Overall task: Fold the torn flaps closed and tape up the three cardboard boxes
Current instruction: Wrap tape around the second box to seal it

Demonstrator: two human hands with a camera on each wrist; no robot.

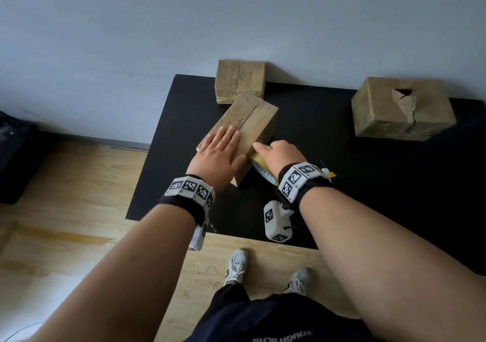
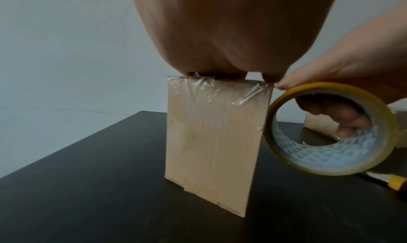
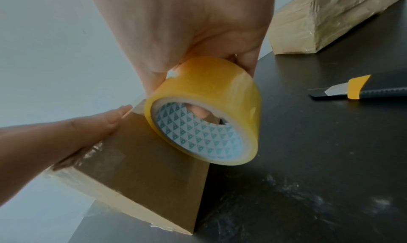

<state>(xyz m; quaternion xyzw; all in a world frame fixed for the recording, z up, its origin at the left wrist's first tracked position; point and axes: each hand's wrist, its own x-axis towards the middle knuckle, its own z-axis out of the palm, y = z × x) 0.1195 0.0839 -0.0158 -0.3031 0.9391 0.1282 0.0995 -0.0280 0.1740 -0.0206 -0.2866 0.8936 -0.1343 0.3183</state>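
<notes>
The near box [image 1: 246, 128] lay on the worktop [image 1: 342, 184], long axis running away rightward. The left hand [image 1: 218, 155] pressed flat on top; the right hand [image 1: 278, 155] gripped the tape roll [image 3: 204, 111] against its side.

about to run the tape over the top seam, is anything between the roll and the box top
Nothing visible between them: the tape roll already meets the box edge. Only the left hand lies flat on top; the right hand grips the roll.
</notes>
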